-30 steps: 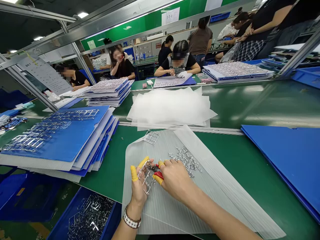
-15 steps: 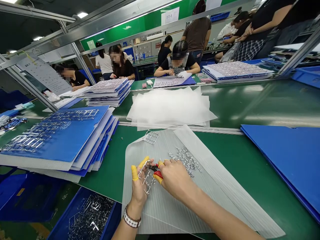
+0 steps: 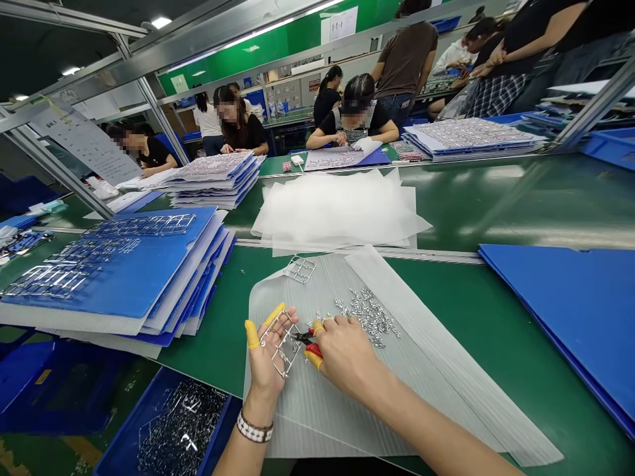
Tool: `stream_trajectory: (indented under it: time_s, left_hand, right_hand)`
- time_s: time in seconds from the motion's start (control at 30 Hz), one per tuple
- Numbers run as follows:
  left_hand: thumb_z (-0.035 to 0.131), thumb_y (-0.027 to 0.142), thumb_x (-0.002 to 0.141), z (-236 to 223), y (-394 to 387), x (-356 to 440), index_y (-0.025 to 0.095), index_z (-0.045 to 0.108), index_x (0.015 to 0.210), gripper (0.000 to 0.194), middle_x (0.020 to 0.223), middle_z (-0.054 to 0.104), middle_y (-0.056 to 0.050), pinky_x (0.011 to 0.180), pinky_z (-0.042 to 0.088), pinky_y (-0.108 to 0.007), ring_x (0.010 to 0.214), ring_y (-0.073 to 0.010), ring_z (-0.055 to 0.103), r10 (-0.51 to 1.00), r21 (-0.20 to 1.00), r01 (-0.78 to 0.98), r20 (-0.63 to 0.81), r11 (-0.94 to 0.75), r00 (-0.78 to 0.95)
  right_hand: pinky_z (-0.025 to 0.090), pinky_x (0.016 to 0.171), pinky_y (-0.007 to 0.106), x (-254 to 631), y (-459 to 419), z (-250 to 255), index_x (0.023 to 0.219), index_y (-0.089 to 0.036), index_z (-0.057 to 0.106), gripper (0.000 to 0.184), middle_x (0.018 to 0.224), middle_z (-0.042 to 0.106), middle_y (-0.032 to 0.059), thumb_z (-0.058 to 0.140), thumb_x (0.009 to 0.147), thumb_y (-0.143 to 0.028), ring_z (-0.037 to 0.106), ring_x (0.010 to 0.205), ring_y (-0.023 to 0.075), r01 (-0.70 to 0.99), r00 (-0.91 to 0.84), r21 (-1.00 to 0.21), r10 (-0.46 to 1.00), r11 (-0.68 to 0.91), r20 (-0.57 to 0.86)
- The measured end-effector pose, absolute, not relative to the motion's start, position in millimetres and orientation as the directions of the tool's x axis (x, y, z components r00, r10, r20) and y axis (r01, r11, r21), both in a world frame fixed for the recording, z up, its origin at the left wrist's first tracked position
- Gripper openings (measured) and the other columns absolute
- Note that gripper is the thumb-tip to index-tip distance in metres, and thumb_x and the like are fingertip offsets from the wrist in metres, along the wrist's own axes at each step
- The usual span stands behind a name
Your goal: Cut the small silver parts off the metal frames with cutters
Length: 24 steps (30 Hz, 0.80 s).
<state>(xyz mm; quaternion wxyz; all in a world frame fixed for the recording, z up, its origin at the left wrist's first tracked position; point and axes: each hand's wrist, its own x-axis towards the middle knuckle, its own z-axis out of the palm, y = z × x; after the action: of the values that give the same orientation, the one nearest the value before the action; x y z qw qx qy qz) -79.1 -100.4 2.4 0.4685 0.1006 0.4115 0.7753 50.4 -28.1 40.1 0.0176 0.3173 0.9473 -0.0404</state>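
Observation:
My left hand [image 3: 266, 354], with yellow covers on two fingertips, holds a silvery frame of small parts [image 3: 282, 354], tilted across the palm. My right hand [image 3: 342, 347], also with yellow finger covers, grips red-handled cutting pliers [image 3: 311, 342]. Their dark jaws reach the right side of the frame. Below both hands lies a translucent foam sheet [image 3: 357, 410]. A pile of small shiny pieces [image 3: 370, 317] is spread on it, just beyond my right hand. Another silvery frame [image 3: 300, 269] rests at the sheet's far left corner.
To the left stands a stack of blue boards [image 3: 149, 277] with silvery frames on top. Beneath it, a blue bin [image 3: 173, 430] holds frame scraps. White sheets [image 3: 337, 208] lie ahead, a blue board [image 3: 570, 297] at right. Several people sit or stand across the bench.
My left hand has shifted slightly left and opened out a little under the frame, which now lies flatter. The pliers have come away a little from the frame's upper end.

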Motion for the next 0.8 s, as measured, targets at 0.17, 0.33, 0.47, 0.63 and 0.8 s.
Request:
stream_trajectory:
  time_s: [0.17, 0.33, 0.47, 0.63, 0.8]
  left_hand:
    - [0.034, 0.068, 0.081, 0.0, -100.4, -76.1, 0.011, 0.067, 0.105, 0.071, 0.111, 0.066, -0.019, 0.098, 0.039, -0.039, 0.102, -0.0274, 0.062, 0.805, 0.769, -0.597, -0.196, -0.228, -0.559]
    - [0.033, 0.068, 0.081, -3.7, -99.8, -75.7, 0.012, 0.066, 0.107, 0.071, 0.114, 0.065, -0.018, 0.098, 0.040, -0.040, 0.103, -0.0272, 0.061, 0.803, 0.817, -0.528, -0.147, -0.230, -0.578]
    - [0.033, 0.069, 0.080, -5.2, -100.2, -75.6, 0.013, 0.067, 0.108, 0.071, 0.114, 0.065, -0.017, 0.098, 0.040, -0.041, 0.105, -0.0280, 0.060, 0.808, 0.823, -0.526, -0.152, -0.216, -0.570]
    - [0.032, 0.069, 0.081, -1.2, -100.7, -78.4, 0.012, 0.067, 0.107, 0.072, 0.112, 0.065, -0.018, 0.099, 0.038, -0.042, 0.103, -0.0283, 0.061, 0.799, 0.818, -0.521, -0.135, -0.244, -0.586]
    - [0.032, 0.069, 0.081, 3.6, -98.6, -84.8, 0.010, 0.066, 0.108, 0.073, 0.112, 0.065, -0.018, 0.097, 0.040, -0.040, 0.103, -0.0278, 0.061, 0.775, 0.774, -0.572, -0.178, -0.270, -0.607]
  right_hand:
    - [0.039, 0.072, 0.040, 47.2, -28.0, 39.8, 0.090, -0.014, 0.066, 0.029, 0.085, 0.064, 0.0130, 0.055, 0.084, -0.040, 0.057, 0.084, 0.0295, 0.596, -0.803, -0.054, 0.593, 0.801, -0.062]
    - [0.039, 0.072, 0.039, 46.7, -27.9, 36.5, 0.088, -0.014, 0.066, 0.028, 0.083, 0.064, 0.0127, 0.056, 0.084, -0.040, 0.058, 0.083, 0.0289, 0.597, -0.802, -0.052, 0.594, 0.801, -0.052]
    - [0.039, 0.070, 0.037, 46.9, -27.0, 32.4, 0.087, -0.015, 0.066, 0.026, 0.082, 0.064, 0.0127, 0.056, 0.084, -0.039, 0.059, 0.080, 0.0275, 0.584, -0.811, -0.043, 0.583, 0.810, -0.035]
    - [0.039, 0.068, 0.035, 48.7, -26.7, 34.7, 0.088, -0.014, 0.065, 0.025, 0.081, 0.064, 0.0124, 0.055, 0.085, -0.037, 0.059, 0.077, 0.0263, 0.574, -0.819, -0.041, 0.573, 0.818, -0.034]
    - [0.039, 0.072, 0.039, 49.2, -35.0, 47.9, 0.090, -0.013, 0.064, 0.031, 0.086, 0.063, 0.0135, 0.057, 0.082, -0.043, 0.057, 0.085, 0.0293, 0.569, -0.822, -0.073, 0.568, 0.819, -0.037]
